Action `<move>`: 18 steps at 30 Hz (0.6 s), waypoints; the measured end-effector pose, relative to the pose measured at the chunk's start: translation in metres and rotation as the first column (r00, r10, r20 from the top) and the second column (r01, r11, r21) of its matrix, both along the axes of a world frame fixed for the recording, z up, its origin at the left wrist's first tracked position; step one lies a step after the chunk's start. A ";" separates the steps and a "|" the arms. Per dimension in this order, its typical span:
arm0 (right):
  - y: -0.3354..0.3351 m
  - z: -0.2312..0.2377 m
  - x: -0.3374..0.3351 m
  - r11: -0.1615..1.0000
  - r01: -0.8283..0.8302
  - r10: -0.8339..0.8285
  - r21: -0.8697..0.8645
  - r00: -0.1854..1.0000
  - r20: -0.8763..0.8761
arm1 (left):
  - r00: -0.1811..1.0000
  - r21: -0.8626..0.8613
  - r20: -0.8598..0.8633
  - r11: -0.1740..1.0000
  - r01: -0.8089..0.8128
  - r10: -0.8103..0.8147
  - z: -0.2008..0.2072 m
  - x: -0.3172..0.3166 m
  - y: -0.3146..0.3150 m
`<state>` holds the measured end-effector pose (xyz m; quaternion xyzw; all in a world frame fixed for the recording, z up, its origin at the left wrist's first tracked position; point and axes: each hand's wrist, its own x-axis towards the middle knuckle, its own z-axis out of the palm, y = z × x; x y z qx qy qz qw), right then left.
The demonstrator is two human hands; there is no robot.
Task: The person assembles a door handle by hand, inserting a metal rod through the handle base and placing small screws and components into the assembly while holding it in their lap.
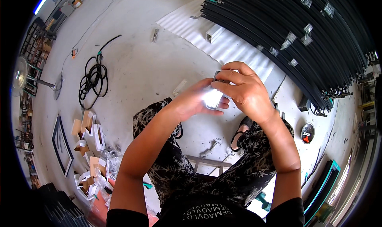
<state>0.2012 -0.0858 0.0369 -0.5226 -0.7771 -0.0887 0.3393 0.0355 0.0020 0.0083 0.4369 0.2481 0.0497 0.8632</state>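
Observation:
Between my two hands, in front of my knees, is a small flat piece (213,98) with a dark upper end and a rounded lower edge. Bright glare whitens its face, so its exact kind cannot be made out. My left hand (195,99) cradles it from the left, with some fingers showing behind its lower edge. From the right, the fingertips of my right hand (246,91) are closed on the dark upper end. Part of that end is covered by those fingers.
Long black profiles (286,32) are stacked at the far right on white foam sheeting (187,22). A coiled black cable (93,81) and opened cardboard boxes (89,141) lie to the left, near a fan (24,75). On the right stands a round container (307,132).

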 end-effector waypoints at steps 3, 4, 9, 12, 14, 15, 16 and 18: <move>-0.004 0.001 0.001 1.000 -0.017 0.016 -0.024 0.999 -0.037 | 0.999 -0.020 0.025 0.999 0.042 -0.042 -0.002 -0.002 0.000; -0.005 0.001 0.002 0.999 -0.026 0.024 -0.036 0.999 -0.028 | 0.999 -0.020 0.024 0.999 0.043 -0.042 -0.002 -0.003 0.000; -0.007 -0.002 0.003 0.997 -0.045 0.044 -0.058 0.999 -0.022 | 1.000 -0.021 -0.009 0.999 0.026 -0.026 -0.001 -0.003 0.000; -0.006 -0.001 0.002 0.996 -0.039 0.039 -0.082 0.999 -0.009 | 0.997 -0.037 -0.008 0.997 0.071 -0.071 -0.004 -0.001 0.001; -0.003 -0.001 0.003 0.998 -0.041 0.043 -0.044 0.998 0.035 | 0.997 -0.048 -0.007 0.996 0.074 -0.074 -0.003 0.000 0.001; -0.003 -0.001 0.003 0.998 -0.041 0.043 -0.045 0.999 0.032 | 0.997 -0.056 -0.004 0.996 0.074 -0.074 -0.003 0.000 0.001; -0.003 -0.001 0.003 0.998 -0.034 0.035 -0.047 0.999 0.032 | 0.997 -0.057 -0.007 0.996 0.074 -0.074 -0.005 -0.001 0.003; -0.003 -0.001 0.004 0.999 -0.024 0.025 -0.048 0.999 0.033 | 0.993 -0.168 0.085 0.981 0.099 -0.085 -0.009 -0.002 0.006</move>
